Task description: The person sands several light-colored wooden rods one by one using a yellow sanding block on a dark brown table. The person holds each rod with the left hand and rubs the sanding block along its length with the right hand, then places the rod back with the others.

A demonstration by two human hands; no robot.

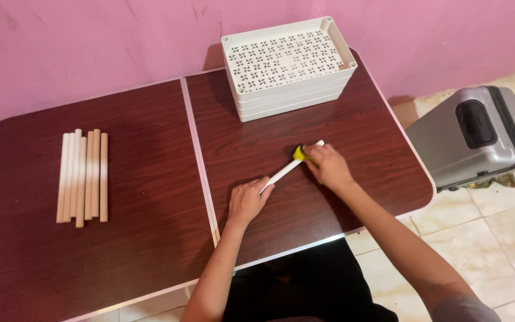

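A thin white rod (285, 170) lies slanted on the dark wood table (150, 197). My left hand (247, 201) grips its near end. My right hand (328, 165) presses a small yellow pad (298, 154) against the rod near its far end. The rod's far tip shows past my right fingers. Both hands rest low over the table's right half.
Several pale rods (83, 176) lie side by side on the table's left half. A stack of white perforated trays (287, 65) stands at the back against the pink wall. A grey suitcase (478, 134) sits on the tiled floor to the right.
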